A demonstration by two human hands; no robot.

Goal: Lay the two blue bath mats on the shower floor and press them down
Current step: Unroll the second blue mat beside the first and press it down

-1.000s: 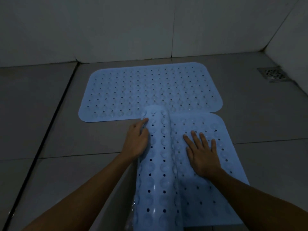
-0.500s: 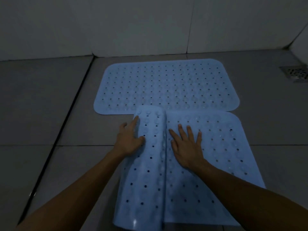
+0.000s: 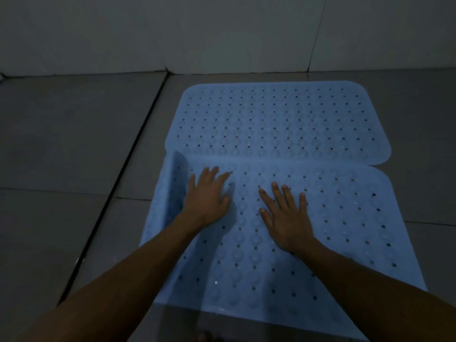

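While the far blue bath mat (image 3: 276,119) lies flat on the shower floor (image 3: 74,144), left hand (image 3: 207,196) and right hand (image 3: 286,215) press spread, straight fingers onto the near blue bath mat (image 3: 345,218), gripping nothing.

The grey tiled shower floor (image 3: 61,144), crossed by dark grout lines, carries two blue bath mats. The far mat (image 3: 276,119) lies flat beside the wall; the near mat (image 3: 345,218) lies just beside it, their long edges touching.
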